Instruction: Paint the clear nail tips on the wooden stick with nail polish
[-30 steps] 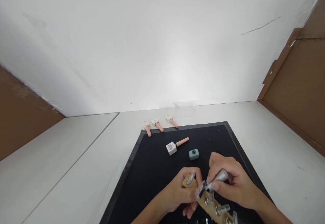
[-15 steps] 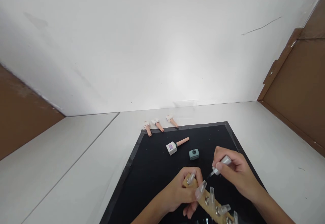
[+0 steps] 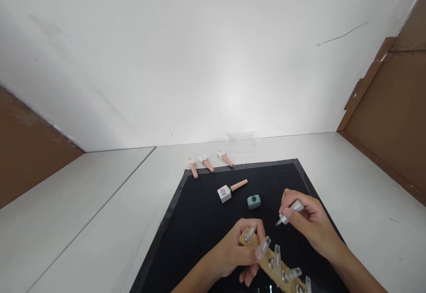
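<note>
My left hand (image 3: 241,251) is closed around the upper end of a wooden nail tip stand (image 3: 275,271), which slants down to the bottom edge. Several clear false nails (image 3: 263,248) stick up from it on metal mounts. Between the thumb and fingers of my right hand (image 3: 308,222) is a nail polish brush (image 3: 291,212) with a silver cap. Its dark bristle end points down and left, a short way above and right of the nearest false nail, apart from it. An open teal polish bottle (image 3: 254,202) stands on the black mat just beyond my hands.
A white polish bottle with a pink cap (image 3: 225,193) lies on the black mat (image 3: 199,222). Three more pink-capped bottles (image 3: 207,163) lie along its far edge. A white wall (image 3: 199,62) rises behind the table, with brown cardboard panels (image 3: 389,115) at both sides.
The brush in my right hand has drawn back slightly up and right, away from the false nail. My left hand and the stand have stayed nearly still.
</note>
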`<state>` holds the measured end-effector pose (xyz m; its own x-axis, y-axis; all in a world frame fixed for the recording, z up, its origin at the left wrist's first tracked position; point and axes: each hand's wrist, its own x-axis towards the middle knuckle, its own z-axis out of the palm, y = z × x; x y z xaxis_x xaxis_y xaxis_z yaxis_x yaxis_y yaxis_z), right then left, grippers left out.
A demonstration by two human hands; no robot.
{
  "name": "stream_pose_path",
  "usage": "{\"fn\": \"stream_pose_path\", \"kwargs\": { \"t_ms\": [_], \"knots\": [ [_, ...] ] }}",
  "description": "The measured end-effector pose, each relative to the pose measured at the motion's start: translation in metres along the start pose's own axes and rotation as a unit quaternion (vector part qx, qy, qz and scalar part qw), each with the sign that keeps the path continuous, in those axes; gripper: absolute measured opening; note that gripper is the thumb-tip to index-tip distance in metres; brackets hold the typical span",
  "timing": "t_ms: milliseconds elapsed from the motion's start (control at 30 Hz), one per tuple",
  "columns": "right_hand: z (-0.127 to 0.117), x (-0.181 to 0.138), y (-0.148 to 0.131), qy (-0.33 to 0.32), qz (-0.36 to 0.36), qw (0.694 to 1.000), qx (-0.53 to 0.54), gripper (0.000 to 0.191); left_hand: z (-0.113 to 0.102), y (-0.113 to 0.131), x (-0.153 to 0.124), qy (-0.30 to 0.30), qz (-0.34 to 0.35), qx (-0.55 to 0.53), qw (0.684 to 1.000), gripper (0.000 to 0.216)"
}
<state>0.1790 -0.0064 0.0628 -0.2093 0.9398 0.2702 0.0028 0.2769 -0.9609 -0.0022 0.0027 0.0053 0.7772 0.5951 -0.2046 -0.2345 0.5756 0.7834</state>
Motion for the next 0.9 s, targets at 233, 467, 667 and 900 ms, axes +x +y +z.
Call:
{"fn": "stream_pose_path", "kwargs": {
  "t_ms": [233, 467, 667, 900],
  "knots": [
    [0.001, 0.002, -0.006, -0.103, -0.033, 0.993, 0.04, 0.02, -0.001, 0.003, 0.003, -0.006, 0.009, -0.003, 1.0, 0.039],
    [-0.001, 0.0, -0.002, 0.014, 0.012, 1.0, -0.014, 0.021, 0.0, 0.004, -0.001, 0.01, -0.001, 0.009, 1.0, 0.041],
    [0.0, 0.0, 0.004, 0.026, 0.021, 0.999, 0.021, 0.023, 0.0, 0.006, -0.001, 0.013, 0.024, 0.014, 1.0, 0.04],
    [0.001, 0.003, 0.008, 0.074, 0.023, 0.996, 0.045, 0.03, -0.003, -0.001, -0.001, 0.016, 0.033, 0.005, 0.999, 0.036]
  ]
}}
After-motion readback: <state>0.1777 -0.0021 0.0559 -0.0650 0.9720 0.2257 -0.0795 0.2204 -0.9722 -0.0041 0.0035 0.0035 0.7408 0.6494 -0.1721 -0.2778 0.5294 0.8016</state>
